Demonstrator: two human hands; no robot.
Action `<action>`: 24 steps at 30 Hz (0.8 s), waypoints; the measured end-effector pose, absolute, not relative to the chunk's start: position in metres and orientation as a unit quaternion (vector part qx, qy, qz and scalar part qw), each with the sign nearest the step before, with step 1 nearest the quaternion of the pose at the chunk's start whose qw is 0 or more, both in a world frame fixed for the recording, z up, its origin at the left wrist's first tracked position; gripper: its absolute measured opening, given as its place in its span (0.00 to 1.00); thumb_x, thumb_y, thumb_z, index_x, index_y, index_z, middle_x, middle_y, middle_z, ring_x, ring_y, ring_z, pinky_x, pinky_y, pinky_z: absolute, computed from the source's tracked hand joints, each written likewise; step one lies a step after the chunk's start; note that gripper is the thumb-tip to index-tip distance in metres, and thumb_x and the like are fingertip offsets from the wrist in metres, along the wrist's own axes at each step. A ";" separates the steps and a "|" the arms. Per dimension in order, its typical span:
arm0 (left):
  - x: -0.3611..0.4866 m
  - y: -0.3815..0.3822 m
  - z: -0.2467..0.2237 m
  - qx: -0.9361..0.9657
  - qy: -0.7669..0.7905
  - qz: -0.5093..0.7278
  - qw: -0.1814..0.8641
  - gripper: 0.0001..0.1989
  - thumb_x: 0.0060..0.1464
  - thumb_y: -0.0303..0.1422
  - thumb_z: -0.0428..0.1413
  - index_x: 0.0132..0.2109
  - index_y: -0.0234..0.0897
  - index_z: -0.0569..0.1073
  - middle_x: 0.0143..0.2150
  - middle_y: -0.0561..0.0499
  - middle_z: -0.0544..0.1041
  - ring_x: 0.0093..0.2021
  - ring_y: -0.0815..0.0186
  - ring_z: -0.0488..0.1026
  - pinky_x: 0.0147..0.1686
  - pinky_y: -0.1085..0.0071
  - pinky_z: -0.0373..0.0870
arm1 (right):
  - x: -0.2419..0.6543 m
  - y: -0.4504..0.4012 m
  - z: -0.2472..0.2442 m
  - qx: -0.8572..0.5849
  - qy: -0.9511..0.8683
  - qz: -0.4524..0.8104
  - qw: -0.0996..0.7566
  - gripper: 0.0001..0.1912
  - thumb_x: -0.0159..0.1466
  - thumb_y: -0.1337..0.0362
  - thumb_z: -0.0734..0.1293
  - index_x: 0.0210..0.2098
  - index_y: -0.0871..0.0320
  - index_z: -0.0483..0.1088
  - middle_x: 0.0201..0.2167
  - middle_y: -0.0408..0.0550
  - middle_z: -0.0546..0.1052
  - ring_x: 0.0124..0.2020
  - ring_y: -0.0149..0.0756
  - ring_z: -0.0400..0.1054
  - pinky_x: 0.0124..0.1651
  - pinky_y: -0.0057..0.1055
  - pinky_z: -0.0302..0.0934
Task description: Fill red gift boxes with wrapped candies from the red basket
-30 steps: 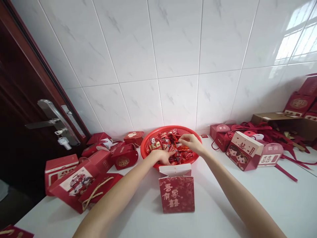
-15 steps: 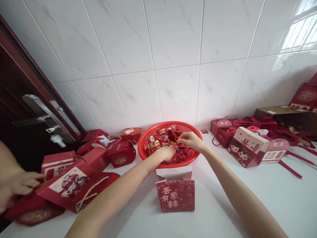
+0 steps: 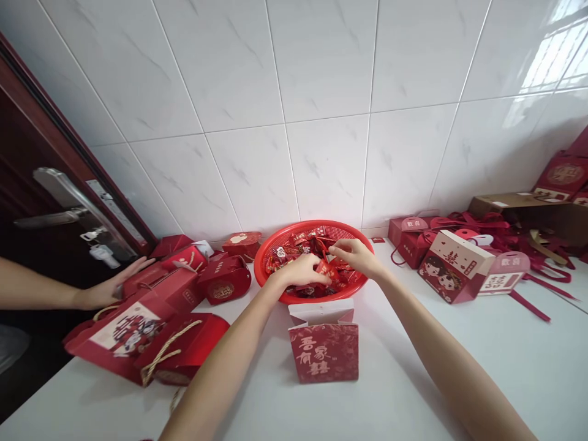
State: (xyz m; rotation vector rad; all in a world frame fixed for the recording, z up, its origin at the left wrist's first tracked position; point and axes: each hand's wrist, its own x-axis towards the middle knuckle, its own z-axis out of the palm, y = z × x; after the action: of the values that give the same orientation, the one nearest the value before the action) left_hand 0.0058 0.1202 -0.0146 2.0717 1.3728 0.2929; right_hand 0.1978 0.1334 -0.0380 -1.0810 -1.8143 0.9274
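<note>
At the worktop's near side: on the white worktop, an upright paper box, its top gaping and lettered face toward the person.
Left of that box: clustered red gift boxes; another person's hand touches them.
Left hand: over the red basket, its grip narrow, seemingly holding a red packet.
Red packet: above the basket's contents, partly hidden by fingers; its long axis appears to slant down rightward, one end pointing below the right hand.
Handling: I'd judge it light, soft at the edges, its wrapper slippery; best pinched across the middle.
Right hand: a near-closed pinch; I can't tell whether anything sits between the fingertips.
Basket: just behind the paper box, long axis left to right, heaped with wrapped sweets.
Farthest: tiled wall.
</note>
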 end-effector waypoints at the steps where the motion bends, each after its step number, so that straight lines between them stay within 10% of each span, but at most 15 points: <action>1: 0.004 0.121 -0.015 0.768 0.513 0.174 0.342 0.19 0.40 0.41 0.68 0.24 0.38 0.66 0.21 0.58 0.67 0.24 0.68 0.66 0.25 0.72 0.60 | 0.198 0.132 -0.037 -0.424 -0.719 0.367 0.411 0.21 0.62 0.45 0.65 0.28 0.57 0.70 0.24 0.43 0.72 0.27 0.33 0.66 0.31 0.30 0.58; 8: 0.003 0.120 -0.012 0.618 0.416 0.337 0.575 0.22 0.43 0.44 0.70 0.41 0.35 0.77 0.37 0.47 0.80 0.41 0.58 0.77 0.37 0.63 0.77 | 0.200 0.124 -0.027 -0.337 -0.713 0.463 0.405 0.28 0.61 0.36 0.65 0.35 0.57 0.71 0.33 0.45 0.76 0.37 0.37 0.73 0.39 0.32 0.69; 16: 0.005 0.118 -0.011 0.549 0.493 0.357 0.573 0.21 0.51 0.40 0.68 0.49 0.33 0.76 0.50 0.40 0.79 0.52 0.52 0.77 0.39 0.63 0.80 | 0.203 0.127 -0.032 -0.348 -0.695 0.503 0.377 0.23 0.57 0.50 0.75 0.44 0.56 0.70 0.36 0.47 0.80 0.34 0.37 0.76 0.38 0.34 0.73; 24: 0.004 0.118 -0.008 0.547 0.442 0.351 0.619 0.11 0.49 0.25 0.66 0.41 0.33 0.74 0.41 0.48 0.79 0.47 0.60 0.78 0.51 0.56 0.79 | 0.200 0.129 -0.039 -0.391 -0.680 0.472 0.401 0.26 0.60 0.58 0.73 0.54 0.55 0.65 0.38 0.47 0.80 0.33 0.38 0.77 0.40 0.38 0.74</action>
State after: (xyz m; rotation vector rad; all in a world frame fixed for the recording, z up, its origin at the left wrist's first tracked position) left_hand 0.0044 0.1183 -0.0080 1.2571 1.0158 0.8066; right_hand 0.2001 0.1292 -0.0391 -0.9881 -1.7205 1.1946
